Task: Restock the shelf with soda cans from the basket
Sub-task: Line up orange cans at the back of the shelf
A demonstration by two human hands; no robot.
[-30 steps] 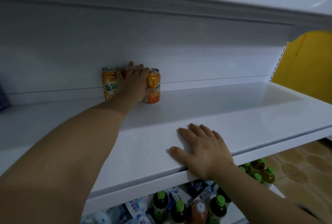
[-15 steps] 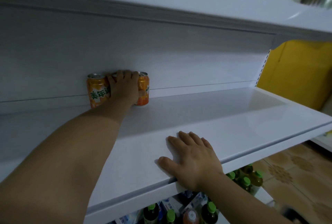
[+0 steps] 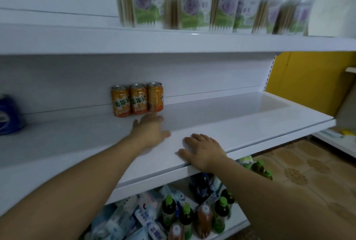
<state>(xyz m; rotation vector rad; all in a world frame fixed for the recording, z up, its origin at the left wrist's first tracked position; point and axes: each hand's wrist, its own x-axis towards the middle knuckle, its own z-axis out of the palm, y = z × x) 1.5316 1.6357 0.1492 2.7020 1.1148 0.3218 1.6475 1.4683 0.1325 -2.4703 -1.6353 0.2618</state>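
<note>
A white shelf (image 3: 231, 124) carries three orange cans (image 3: 137, 99) upright in a touching row against its back wall. The left hand (image 3: 149, 130) hovers open just before them, holding nothing; the right hand (image 3: 202, 149) lies flat, open, on the shelf's front edge.

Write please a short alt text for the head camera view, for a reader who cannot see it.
Three orange soda cans stand in a row at the back of a white shelf. The open, empty left hand is just in front of them, while the right hand lies flat on the shelf's front edge.
</note>
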